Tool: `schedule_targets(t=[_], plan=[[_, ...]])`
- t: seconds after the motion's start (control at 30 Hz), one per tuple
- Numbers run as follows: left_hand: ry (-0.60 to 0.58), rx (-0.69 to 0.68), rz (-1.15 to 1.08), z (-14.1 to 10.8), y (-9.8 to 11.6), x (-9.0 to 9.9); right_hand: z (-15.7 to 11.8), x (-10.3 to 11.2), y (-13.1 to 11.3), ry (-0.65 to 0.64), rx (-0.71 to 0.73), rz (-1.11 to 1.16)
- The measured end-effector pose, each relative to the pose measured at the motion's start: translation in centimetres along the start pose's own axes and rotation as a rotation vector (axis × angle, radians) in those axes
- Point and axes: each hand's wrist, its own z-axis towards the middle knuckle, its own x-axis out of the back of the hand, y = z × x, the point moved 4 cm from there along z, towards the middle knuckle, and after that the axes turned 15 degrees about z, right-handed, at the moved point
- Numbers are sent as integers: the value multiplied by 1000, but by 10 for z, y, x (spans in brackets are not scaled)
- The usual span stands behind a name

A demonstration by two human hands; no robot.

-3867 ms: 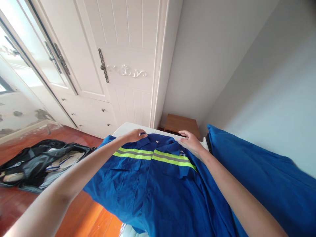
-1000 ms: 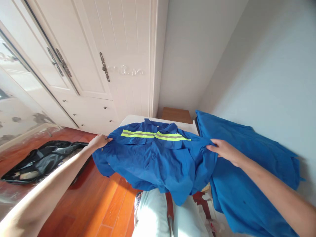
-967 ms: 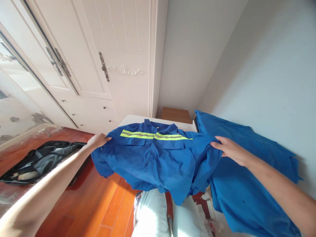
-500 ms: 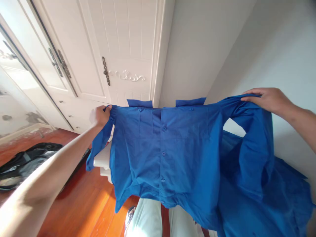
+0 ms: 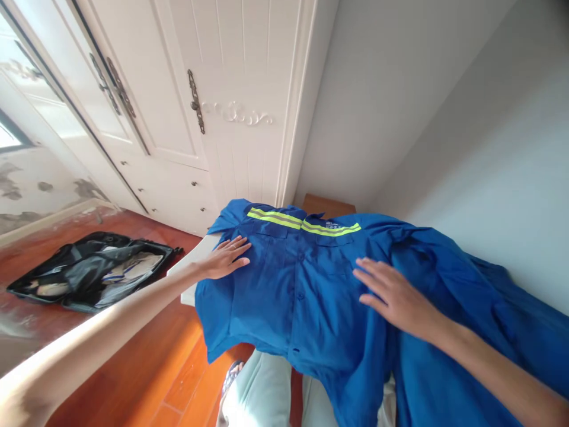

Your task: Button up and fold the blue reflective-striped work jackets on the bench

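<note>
A blue work jacket lies spread front side up, its button front running down the middle. Yellow-and-grey reflective strips cross its chest above the pocket flaps. My left hand rests flat on the left side of the jacket, fingers stretched out, a ring on one finger. Over the right chest side is my right hand, fingers extended and apart; whether it touches the cloth I cannot tell. More blue cloth spreads to the right, partly under my right arm.
A white surface edge shows under the jacket's left side. An open black suitcase with clothes lies on the reddish wooden floor. White cabinets stand ahead, a pale wall at right, and a brown board behind the jacket.
Both hands have let go of the jacket's sleeves and moved inward over its front. The jacket, held up before, now lies down, with its reflective chest strips showing.
</note>
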Motion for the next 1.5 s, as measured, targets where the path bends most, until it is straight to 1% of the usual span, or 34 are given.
schedule_targets(t=[0.03,0.07,0.1,0.13,0.2,0.27,0.33,0.37,0.4,0.47,0.5,0.53,0.57,0.6,0.63,0.67,0.73,0.77,0.8,0.83,0.87,0.93,0.97,1.0,1.03,1.07,1.13,1.2,1.23,1.27,1.33,1.4,1.43,1.5], plan=[[-33,-16,5,-5,2,-7,-12,-24,-10,-145,7,27],[-52,-27,18,-9,2,-11,-24,-44,-15,-251,-5,41],[-62,-33,34,-11,1,-12,-35,-58,-16,-327,-29,42],[-65,-36,49,-14,0,-11,-44,-68,-13,-375,-60,37],[-35,-25,85,-21,-4,-2,-59,-73,-6,-410,-111,17],[77,28,127,-29,-3,14,-61,-65,-5,-388,-120,3],[209,50,149,-35,7,28,-45,-54,-17,-301,-83,-4],[244,40,146,-34,16,30,-30,-49,-27,-231,-51,-2],[248,31,138,-32,25,29,-9,-45,-38,-153,-17,4],[177,45,119,-21,42,18,38,-47,-55,19,27,28],[123,76,109,-15,48,10,62,-52,-59,100,20,34],[74,106,99,-10,52,1,83,-61,-59,164,-21,39],[35,125,89,-8,54,-7,99,-73,-55,201,-91,43],[11,126,77,-8,54,-12,109,-89,-49,161,-156,55],[0,110,66,-11,53,-15,115,-107,-42,69,-189,74],[-5,81,56,-15,51,-16,115,-122,-36,9,-188,82],[-19,-2,40,-23,45,-10,108,-141,-26,-63,-157,106],[-23,-39,40,-24,41,-3,105,-145,-23,-78,-141,127],[-11,-56,46,-22,38,5,104,-145,-23,-82,-129,154],[27,-52,55,-15,35,15,107,-141,-24,-71,-116,179],[91,-28,64,-4,32,26,114,-133,-27,-37,-97,195],[243,41,85,25,28,43,137,-115,-33,83,-48,177],[292,60,95,41,26,46,151,-107,-33,155,-38,146],[296,67,105,57,25,45,163,-102,-31,205,-50,110],[262,74,113,70,22,39,174,-101,-26,212,-83,78],[202,89,115,81,18,29,182,-104,-17,182,-129,56],[77,131,98,92,7,7,190,-117,4,46,-200,49],[32,133,63,94,-7,-8,191,-127,25,-81,-191,78],[33,105,43,95,-13,-11,193,-128,34,-110,-166,100],[53,80,27,96,-19,-10,195,-125,43,-105,-142,122],[150,85,15,101,-34,-1,204,-109,58,-8,-130,132],[237,158,42,109,-48,8,213,-92,75,121,-208,62],[241,197,60,114,-54,9,215,-87,84,159,-268,13],[152,246,76,121,-62,2,212,-87,98,149,-380,-61]])
